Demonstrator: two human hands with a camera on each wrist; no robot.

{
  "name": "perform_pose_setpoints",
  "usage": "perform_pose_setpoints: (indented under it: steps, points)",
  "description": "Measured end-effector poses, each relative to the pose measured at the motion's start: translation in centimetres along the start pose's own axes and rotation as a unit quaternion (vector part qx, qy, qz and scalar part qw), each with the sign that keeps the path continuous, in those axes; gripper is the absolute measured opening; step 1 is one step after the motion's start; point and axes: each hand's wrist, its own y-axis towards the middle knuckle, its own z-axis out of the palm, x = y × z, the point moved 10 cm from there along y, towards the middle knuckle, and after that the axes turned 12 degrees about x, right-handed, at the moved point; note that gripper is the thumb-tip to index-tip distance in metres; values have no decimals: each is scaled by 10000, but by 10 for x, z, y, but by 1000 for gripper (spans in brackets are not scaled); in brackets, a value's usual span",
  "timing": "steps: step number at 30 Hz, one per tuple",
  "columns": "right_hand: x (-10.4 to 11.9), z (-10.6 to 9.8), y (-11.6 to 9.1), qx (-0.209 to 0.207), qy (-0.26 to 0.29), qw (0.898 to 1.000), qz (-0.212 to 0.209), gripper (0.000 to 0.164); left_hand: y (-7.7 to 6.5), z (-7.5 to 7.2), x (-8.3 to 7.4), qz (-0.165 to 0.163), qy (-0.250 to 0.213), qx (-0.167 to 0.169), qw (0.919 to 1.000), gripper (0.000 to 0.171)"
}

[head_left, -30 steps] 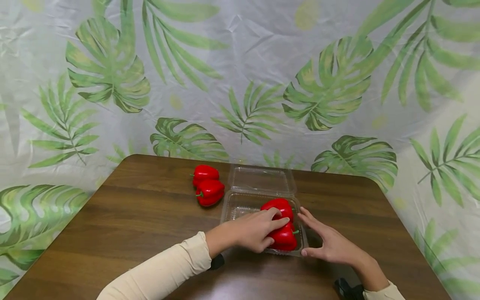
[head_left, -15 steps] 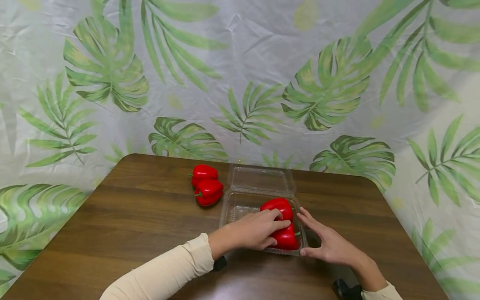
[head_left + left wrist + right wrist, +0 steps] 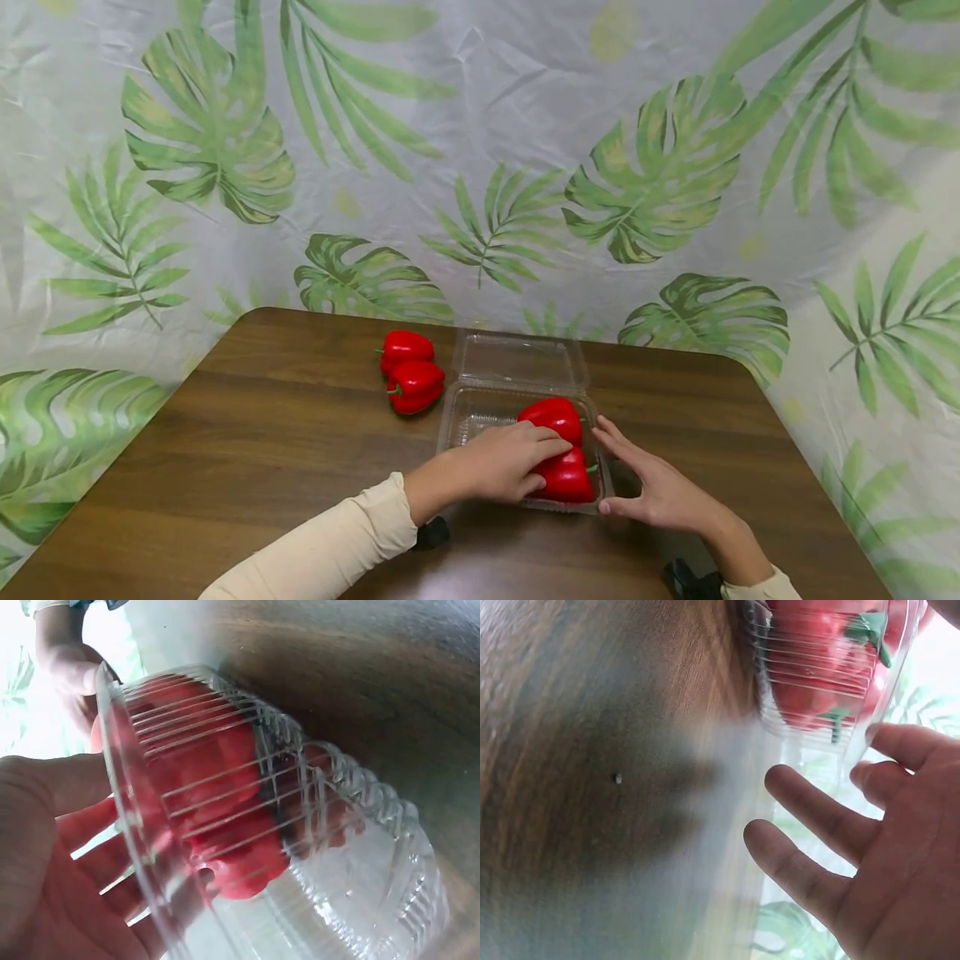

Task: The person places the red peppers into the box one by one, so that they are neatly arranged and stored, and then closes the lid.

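Note:
A clear plastic clamshell container lies on the table with its lid folded back. Two red bell peppers with green stems, a far one and a near one, sit in its right half. My left hand reaches over the container's near side, fingers lying over the near pepper and thumb at its left. In the left wrist view those fingers look fairly straight behind the clear wall. At the container's right rim, my right hand is spread, its fingertips touching the edge; two fingers stand free in the right wrist view.
Two more red bell peppers, one behind and one in front, rest on the brown wooden table left of the container. A leaf-printed curtain hangs right behind the table's far edge.
My left hand has drawn slightly back to the left, its fingers no longer reaching as far over the peppers. The near pepper has shifted slightly left. My right hand stays at the rim.

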Motion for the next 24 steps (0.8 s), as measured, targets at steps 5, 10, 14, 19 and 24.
perform_pose_setpoints:
  steps: [5, 10, 14, 19, 24]
  points:
    - [0, -1, 0, 13, 8, 10000, 34, 88, -5, -9, 3, 45, -65, -70, 9999, 53]
    - [2, -2, 0, -7, -26, 10000, 13, 88, -24, -37, 21, -5, -339, -614, 9975, 49]
    - [6, -3, 0, -52, -89, 9999, -91, 88, -43, -56, 37, -102, -512, -971, 9939, 48]
    - [7, -4, -1, -98, -205, 9997, -115, 88, -62, -65, 55, -180, -584, -1203, 9908, 46]
    - [6, -3, 0, -65, -198, 9997, -94, 88, -78, -69, 88, -463, -439, -1417, 9878, 41]
